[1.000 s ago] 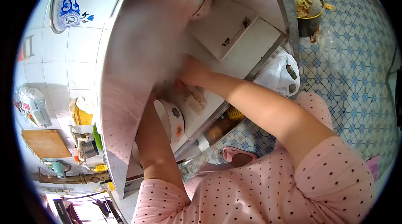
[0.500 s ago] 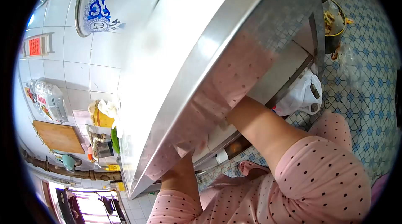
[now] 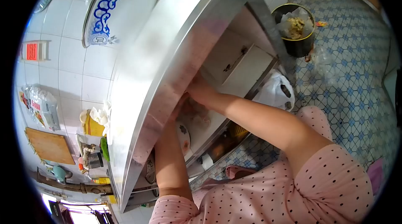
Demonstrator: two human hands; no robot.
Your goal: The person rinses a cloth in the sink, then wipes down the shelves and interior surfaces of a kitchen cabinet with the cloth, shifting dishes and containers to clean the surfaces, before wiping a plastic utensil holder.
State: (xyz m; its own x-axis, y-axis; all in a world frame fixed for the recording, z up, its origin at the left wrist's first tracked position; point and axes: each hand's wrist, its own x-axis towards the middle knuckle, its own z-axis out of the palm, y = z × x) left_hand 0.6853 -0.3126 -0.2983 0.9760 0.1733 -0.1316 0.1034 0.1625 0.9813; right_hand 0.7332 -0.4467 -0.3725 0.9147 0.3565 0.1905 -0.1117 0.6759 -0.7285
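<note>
Both my arms reach in under the metal edge of the counter (image 3: 161, 88), into the cupboard below it. My right hand (image 3: 200, 90) is close under that edge, its fingers mostly hidden. Beside it, my left hand (image 3: 179, 109) is partly covered by the edge, and its fingers do not show clearly. Just below the hands lies something pale and crumpled (image 3: 200, 117) that looks like thin plastic. A white bowl or dish with a floral pattern (image 3: 183, 137) stands by my left forearm. Whether either hand holds anything cannot be made out.
On the counter stands a white vessel with blue ornament (image 3: 106, 10). A white plastic bag (image 3: 274, 92) hangs or rests at the cupboard's lower edge. On the tiled floor are a black bin (image 3: 295, 46) with scraps and a clear plastic bag (image 3: 324, 67). A cutting board (image 3: 50, 145) is against the wall.
My view has shifted, showing more of the cupboard's inside. My hands, hidden under the counter edge before, have come partly into sight and closer together. The patterned bowl now shows.
</note>
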